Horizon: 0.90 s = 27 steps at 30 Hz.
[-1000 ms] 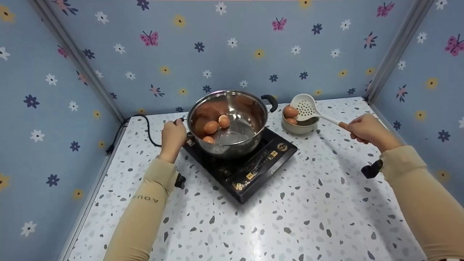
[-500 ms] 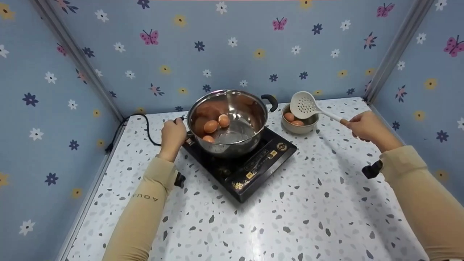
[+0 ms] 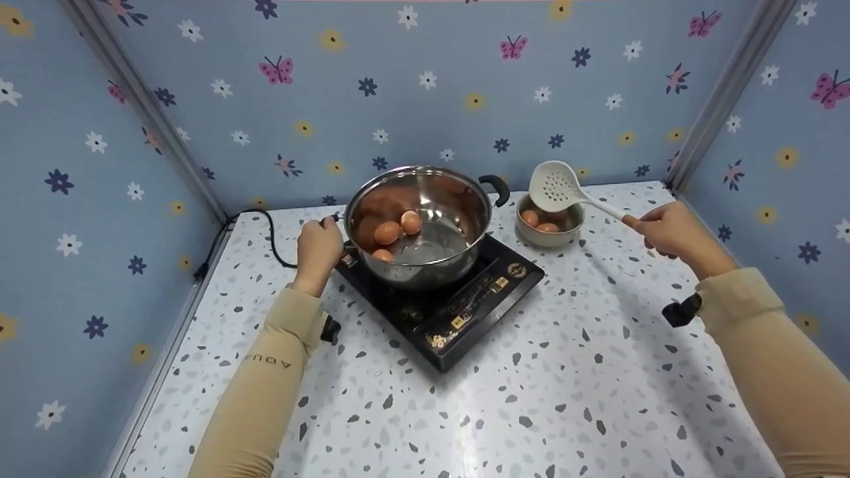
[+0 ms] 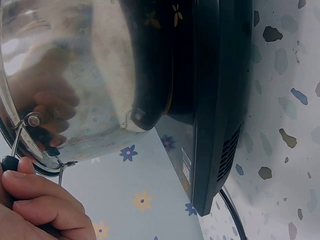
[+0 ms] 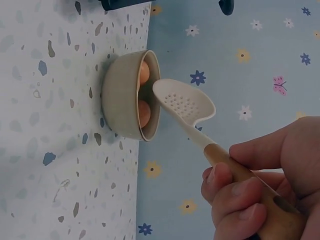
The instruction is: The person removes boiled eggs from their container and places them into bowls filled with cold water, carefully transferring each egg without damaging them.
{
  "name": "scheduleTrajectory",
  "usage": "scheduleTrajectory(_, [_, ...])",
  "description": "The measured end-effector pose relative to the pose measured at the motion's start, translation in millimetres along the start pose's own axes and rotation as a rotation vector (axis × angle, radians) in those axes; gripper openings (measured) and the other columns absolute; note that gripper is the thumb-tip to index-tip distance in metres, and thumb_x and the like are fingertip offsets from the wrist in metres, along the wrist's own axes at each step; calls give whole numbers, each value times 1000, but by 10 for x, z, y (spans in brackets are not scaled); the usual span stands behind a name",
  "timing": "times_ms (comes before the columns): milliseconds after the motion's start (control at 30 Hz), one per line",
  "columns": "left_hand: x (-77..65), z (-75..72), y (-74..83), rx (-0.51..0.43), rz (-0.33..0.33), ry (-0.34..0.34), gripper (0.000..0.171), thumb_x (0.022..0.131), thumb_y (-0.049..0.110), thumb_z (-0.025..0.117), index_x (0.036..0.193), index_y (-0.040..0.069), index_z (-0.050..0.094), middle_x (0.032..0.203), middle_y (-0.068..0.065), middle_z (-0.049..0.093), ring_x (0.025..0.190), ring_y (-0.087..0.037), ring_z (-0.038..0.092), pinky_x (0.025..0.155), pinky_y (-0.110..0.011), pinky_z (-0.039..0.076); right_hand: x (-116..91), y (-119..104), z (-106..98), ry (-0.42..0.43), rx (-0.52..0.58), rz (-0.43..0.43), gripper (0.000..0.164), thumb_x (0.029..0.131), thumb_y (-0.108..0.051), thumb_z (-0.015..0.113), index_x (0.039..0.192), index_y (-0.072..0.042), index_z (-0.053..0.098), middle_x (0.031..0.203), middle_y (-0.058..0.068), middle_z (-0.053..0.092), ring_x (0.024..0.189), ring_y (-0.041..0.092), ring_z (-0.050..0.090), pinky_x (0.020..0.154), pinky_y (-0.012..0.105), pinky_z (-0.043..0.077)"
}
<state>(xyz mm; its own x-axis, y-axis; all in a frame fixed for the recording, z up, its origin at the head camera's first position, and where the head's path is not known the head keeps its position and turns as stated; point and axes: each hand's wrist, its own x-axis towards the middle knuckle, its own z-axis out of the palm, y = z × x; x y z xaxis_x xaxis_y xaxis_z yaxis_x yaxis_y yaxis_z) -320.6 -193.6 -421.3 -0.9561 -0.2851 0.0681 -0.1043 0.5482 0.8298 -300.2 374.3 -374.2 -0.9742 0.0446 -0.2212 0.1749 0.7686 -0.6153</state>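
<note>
My left hand (image 3: 319,245) grips the black side handle of a steel pot (image 3: 425,265); in the left wrist view its fingers (image 4: 45,200) curl round that handle. Several brown eggs (image 3: 387,233) lie inside the pot, at its left. My right hand (image 3: 674,232) holds a white slotted skimmer (image 3: 556,186) by its wooden handle (image 5: 235,167). The skimmer's perforated head carries nothing and hangs over the back of a small beige bowl (image 3: 548,237). Two brown eggs (image 5: 144,114) show in the bowl.
The pot stands on a black induction cooker (image 3: 458,318), set at an angle on the speckled table (image 3: 518,411). A black cord (image 3: 272,232) runs off to the left. Flower-patterned walls (image 3: 425,99) close in the back and both sides.
The skimmer has lifted up off the bowl. An egg beside its head a second ago is now down in the bowl. The left hand and the pot stay put.
</note>
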Motion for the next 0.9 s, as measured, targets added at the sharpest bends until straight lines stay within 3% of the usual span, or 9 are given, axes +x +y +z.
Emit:
scheduleTrajectory(167, [2, 3, 5, 8, -9, -11, 47, 118, 28, 31, 111, -7, 62, 90, -15, 54, 79, -30, 53, 78, -44, 45, -25, -71, -37, 25, 15, 4, 59, 113, -38, 54, 144, 12, 59, 80, 1, 65, 62, 16, 50, 56, 35, 44])
scheduleTrajectory(267, [1, 3, 1, 11, -7, -11, 47, 118, 28, 31, 108, -5, 61, 88, -14, 53, 77, -29, 52, 77, -43, 44, -47, -122, -69, 37, 18, -2, 57, 113, -34, 53, 148, 11, 57, 81, 1, 66, 62, 17, 50, 55, 36, 44])
scheduleTrajectory(433, [-6, -6, -9, 13, 10, -8, 44, 118, 27, 31, 102, -2, 60, 85, -13, 52, 73, -28, 49, 74, -43, 43, -82, -240, -108, 76, 36, -23, 51, 113, -34, 54, 142, 7, 63, 76, -2, 65, 59, 16, 48, 51, 35, 40])
scheduleTrajectory(633, [1, -17, -18, 24, 15, 0, 48, 117, 28, 31, 112, -8, 62, 91, -16, 54, 81, -31, 53, 80, -46, 45, -152, -430, -141, 104, 90, -60, 46, 114, -25, 53, 143, 10, 61, 72, -5, 63, 57, 11, 48, 51, 31, 41])
scheduleTrajectory(900, [3, -7, -5, 12, 3, -3, 51, 118, 29, 31, 116, -10, 63, 96, -20, 59, 87, -35, 57, 87, -52, 49, -282, -660, -129, 120, 88, -118, 46, 114, -27, 53, 143, 7, 62, 71, -7, 63, 55, 9, 48, 50, 29, 41])
